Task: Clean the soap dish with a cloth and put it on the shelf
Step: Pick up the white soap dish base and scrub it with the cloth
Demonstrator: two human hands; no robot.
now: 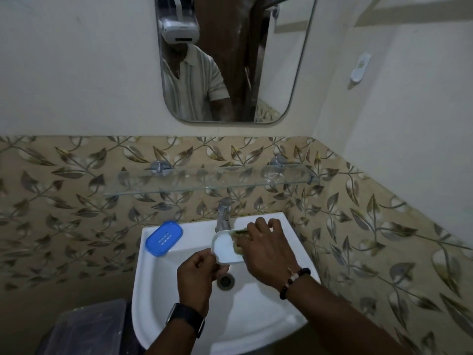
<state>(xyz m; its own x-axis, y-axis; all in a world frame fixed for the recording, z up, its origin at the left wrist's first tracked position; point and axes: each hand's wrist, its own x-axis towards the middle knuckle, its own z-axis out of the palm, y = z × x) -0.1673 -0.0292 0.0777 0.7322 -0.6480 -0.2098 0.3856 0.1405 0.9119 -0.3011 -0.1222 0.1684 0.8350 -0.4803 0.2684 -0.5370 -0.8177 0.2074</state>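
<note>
A white, rounded-rectangular plastic soap dish [226, 248] is held over a glossy white ceramic sink [163, 285], below a chrome tap [224, 213]. Its near edge is pinched by the closed left hand [195, 274]. A greenish, rough-looking cloth [239, 238] is pressed into the dish under the curled fingers of the right hand [266, 248]. A blue slotted lid [164, 238] lies on the sink rim. A clear glass shelf [210, 185] is mounted above, against leaf-patterned tiles.

Bare glass shelf [179, 184] above tap [224, 212]
</note>
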